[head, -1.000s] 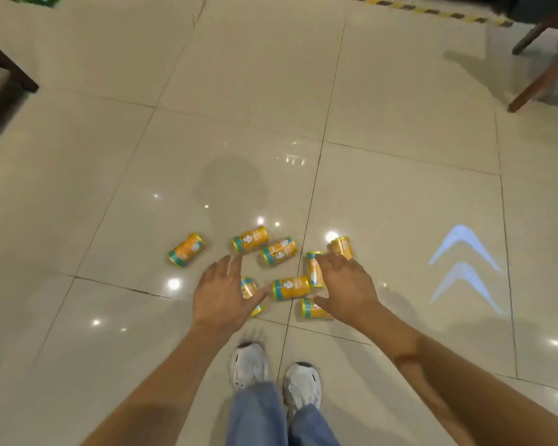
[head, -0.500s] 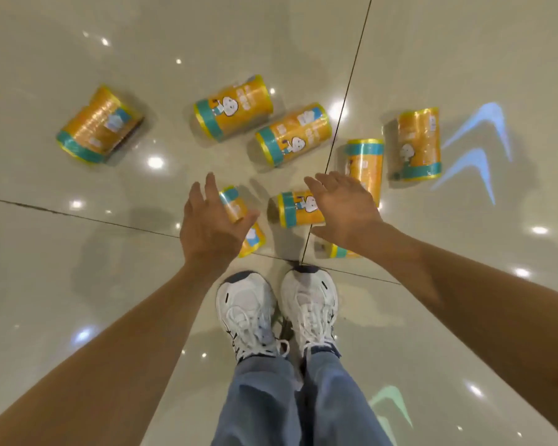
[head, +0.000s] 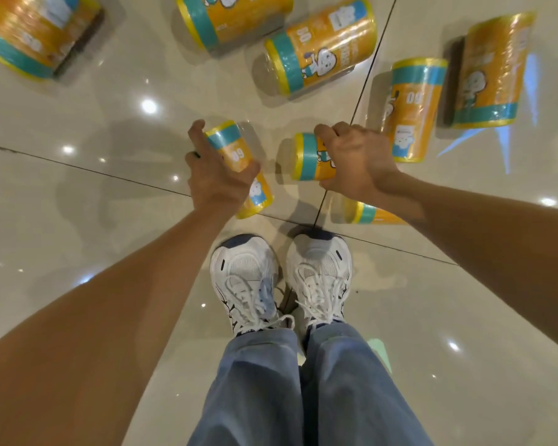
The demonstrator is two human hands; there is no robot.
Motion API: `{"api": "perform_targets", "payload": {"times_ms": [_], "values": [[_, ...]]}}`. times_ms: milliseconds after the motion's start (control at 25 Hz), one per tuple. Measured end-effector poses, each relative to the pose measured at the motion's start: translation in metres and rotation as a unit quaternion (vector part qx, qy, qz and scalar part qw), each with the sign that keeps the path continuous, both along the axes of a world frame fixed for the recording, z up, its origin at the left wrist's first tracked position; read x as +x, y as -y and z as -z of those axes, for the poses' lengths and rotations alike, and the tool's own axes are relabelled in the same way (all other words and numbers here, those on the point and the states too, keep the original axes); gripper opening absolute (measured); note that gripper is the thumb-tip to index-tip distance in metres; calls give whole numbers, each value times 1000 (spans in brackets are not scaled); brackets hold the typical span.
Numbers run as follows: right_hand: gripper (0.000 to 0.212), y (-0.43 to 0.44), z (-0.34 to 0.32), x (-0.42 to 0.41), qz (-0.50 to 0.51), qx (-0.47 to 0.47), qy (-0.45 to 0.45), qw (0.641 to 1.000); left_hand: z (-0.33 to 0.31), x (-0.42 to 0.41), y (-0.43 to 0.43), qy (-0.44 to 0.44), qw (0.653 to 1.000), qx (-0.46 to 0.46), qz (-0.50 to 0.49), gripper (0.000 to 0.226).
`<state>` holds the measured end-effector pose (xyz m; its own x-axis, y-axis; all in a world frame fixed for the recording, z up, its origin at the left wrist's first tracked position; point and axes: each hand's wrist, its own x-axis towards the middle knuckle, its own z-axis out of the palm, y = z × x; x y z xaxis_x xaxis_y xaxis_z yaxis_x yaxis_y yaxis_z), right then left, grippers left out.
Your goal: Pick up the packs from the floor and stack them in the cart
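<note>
Tiles; left grip clamped on left pack, right grip on half-covered centre pack.

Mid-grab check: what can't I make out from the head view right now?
1. The cart: outside the head view, so its place is unknown.
2. The top-left pack and top-centre pack: cut off by the frame edges.
3. The nearest pack: mostly hidden under the right forearm.
4. The left-hand pack and right-hand pack: partly covered by the left hand and right hand. Whether either is off the floor is unclear.
</note>
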<state>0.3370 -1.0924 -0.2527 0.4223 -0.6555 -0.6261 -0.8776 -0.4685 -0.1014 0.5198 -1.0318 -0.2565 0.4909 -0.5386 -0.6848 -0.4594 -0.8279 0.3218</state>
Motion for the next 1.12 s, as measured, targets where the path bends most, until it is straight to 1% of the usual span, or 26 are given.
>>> {"api": "perform_targets", "payload": {"times_ms": [80, 160, 240, 360, 520, 640, 760, 880, 1000, 1120], "values": [[65, 4, -14, 1, 38, 1, 7, 999, -16, 0, 0, -6, 1000, 1, 27, 86], [63, 11, -37, 1, 78, -6, 20, 997, -41, 1, 2, -18, 998, -17, 52, 86], [61, 17, -69, 0, 114, -20, 34, 993, -72, 3, 8, -26, 997, -37, 64, 86], [62, 24, -117, 0, 162, -22, 46, 985, -122, 5, 18, -20, 996, -56, 72, 83], [69, 31, -213, 2, 201, -21, 33, 979, -218, 5, 27, -20, 993, -77, 84, 79], [71, 23, -288, 3, 223, -13, 26, 974, -295, 1, 21, -17, 994, -68, 85, 80], [68, 16, -375, 5, 263, -18, 55, 963, -387, -4, 15, -4, 991, -97, 97, 78], [66, 7, -454, 8, 283, -35, 76, 956, -465, -1, 8, 18, 990, -104, 94, 78], [62, -3, -516, 12, 326, -39, 98, 940, -529, 6, -1, 30, 991, -103, 80, 79], [64, -5, -580, 24, 320, -56, 127, 937, -598, 24, -6, 59, 984, -143, 87, 77]]}}
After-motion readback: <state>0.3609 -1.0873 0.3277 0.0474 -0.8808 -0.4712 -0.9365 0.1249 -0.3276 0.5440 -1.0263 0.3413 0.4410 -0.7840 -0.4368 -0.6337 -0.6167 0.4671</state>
